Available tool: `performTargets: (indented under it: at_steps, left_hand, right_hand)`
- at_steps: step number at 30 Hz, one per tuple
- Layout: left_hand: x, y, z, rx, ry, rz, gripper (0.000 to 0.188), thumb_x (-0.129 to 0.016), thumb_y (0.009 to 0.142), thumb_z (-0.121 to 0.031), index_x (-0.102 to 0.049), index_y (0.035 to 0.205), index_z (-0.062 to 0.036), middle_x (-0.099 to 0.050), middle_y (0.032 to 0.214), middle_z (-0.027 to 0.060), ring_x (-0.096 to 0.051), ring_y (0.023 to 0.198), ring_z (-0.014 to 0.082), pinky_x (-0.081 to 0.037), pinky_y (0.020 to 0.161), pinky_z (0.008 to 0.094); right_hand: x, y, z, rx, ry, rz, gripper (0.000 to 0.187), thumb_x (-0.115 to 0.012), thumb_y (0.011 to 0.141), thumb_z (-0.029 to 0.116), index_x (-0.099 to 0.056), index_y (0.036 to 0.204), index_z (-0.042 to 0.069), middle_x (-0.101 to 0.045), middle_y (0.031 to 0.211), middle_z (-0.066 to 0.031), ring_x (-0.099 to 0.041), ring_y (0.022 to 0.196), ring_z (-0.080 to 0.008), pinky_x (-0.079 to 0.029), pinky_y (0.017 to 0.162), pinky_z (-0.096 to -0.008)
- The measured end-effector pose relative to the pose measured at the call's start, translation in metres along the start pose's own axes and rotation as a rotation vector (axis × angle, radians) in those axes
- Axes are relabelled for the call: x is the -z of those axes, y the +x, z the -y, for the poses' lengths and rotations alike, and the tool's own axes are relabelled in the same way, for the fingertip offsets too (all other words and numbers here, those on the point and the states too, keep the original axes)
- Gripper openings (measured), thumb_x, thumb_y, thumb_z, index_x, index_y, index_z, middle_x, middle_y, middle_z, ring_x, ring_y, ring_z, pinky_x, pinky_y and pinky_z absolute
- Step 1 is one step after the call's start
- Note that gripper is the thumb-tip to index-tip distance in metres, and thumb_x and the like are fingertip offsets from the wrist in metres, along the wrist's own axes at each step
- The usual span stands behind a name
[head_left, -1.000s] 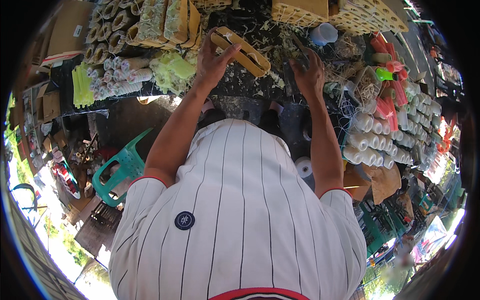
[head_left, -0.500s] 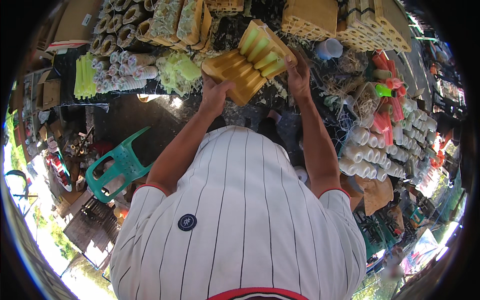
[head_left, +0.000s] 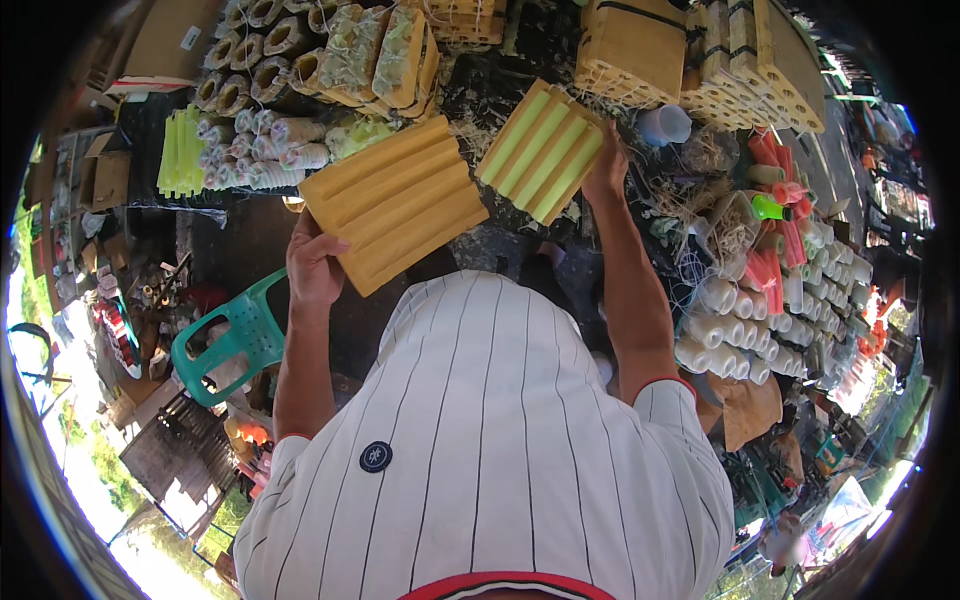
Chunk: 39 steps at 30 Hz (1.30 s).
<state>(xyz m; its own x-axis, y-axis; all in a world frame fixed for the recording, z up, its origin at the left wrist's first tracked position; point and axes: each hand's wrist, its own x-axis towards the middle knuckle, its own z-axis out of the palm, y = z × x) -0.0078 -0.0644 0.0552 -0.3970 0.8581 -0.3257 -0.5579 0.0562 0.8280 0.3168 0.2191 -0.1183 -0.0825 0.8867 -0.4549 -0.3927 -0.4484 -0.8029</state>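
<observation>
My left hand (head_left: 316, 264) is closed on the lower left corner of a tan mold half (head_left: 395, 205), a block with long parallel grooves that hold nothing. My right hand (head_left: 606, 167) grips the right edge of the other mold half (head_left: 497, 148), whose grooves hold several pale green candle-like sticks (head_left: 549, 157). The two halves are apart, tilted, with their grooved faces toward me. Some of my right fingers are hidden behind the block.
Bundled white rolls (head_left: 262, 145) and upright green sticks (head_left: 181, 150) stand at the left of the bench. Strapped molds (head_left: 632, 50) line the back, with a translucent cup (head_left: 665, 125) nearby. White cylinders (head_left: 735, 325) are piled right; a green plastic chair (head_left: 235, 340) is at lower left.
The two mold halves have come apart. My left hand has moved left and down with the bare half; the right-hand half has turned to show its green sticks lying in the grooves.
</observation>
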Motion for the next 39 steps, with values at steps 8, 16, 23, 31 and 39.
performTargets:
  at_steps: [8,16,23,31,39]
  left_hand:
    - [0.031,0.036,0.001,0.047,-0.061,0.019,0.078,-0.056,0.067,-0.002,-0.053,0.144,0.0043,-0.069,0.128,0.0178,-0.071,0.113,0.03,-0.058,0.099,0.0402]
    - [-0.009,0.069,0.017,0.174,-0.012,0.124,0.082,-0.058,0.064,-0.004,-0.053,0.145,0.004,-0.069,0.128,0.0162,-0.071,0.111,0.0298,-0.057,0.1,0.0379]
    - [-0.079,0.141,0.053,0.304,-0.122,0.321,0.06,-0.064,0.086,-0.015,-0.056,0.144,-0.0005,-0.069,0.129,0.0169,-0.071,0.115,0.0306,-0.058,0.101,0.0431]
    - [-0.057,0.138,0.127,0.094,0.719,0.136,0.034,-0.068,0.096,-0.017,-0.068,0.126,-0.0003,-0.073,0.122,0.019,-0.073,0.112,0.0307,-0.061,0.092,0.048]
    - [-0.053,0.125,0.173,-0.235,1.292,0.164,0.032,-0.067,0.093,-0.013,-0.069,0.121,0.0005,-0.072,0.114,0.025,-0.072,0.104,0.04,-0.058,0.09,0.0493]
  right_hand:
    - [-0.014,0.027,-0.051,-0.202,-0.723,-0.178,0.072,-0.061,0.103,0.055,-0.054,0.145,-0.003,-0.063,0.14,-0.0245,-0.065,0.123,-0.0412,-0.053,0.099,-0.0514]
    - [-0.018,-0.07,0.016,-0.063,-0.59,0.243,0.06,-0.07,0.101,0.045,-0.062,0.134,-0.004,-0.071,0.126,-0.0205,-0.069,0.118,-0.0338,-0.053,0.096,-0.0431]
    - [-0.025,-0.111,0.043,-0.249,0.284,0.157,0.047,-0.043,0.115,0.036,-0.055,0.143,0.0,-0.064,0.138,-0.0157,-0.064,0.125,-0.0311,-0.052,0.109,-0.05]
    - [-0.011,-0.038,0.102,0.273,0.408,-0.099,0.05,-0.031,0.117,0.033,-0.044,0.152,-0.001,-0.053,0.151,-0.0202,-0.058,0.135,-0.04,-0.05,0.114,-0.0584]
    - [-0.032,0.019,0.114,0.416,0.457,-0.32,0.055,-0.031,0.117,0.033,-0.029,0.157,-0.004,-0.04,0.157,-0.0251,-0.053,0.137,-0.0427,-0.054,0.113,-0.0593]
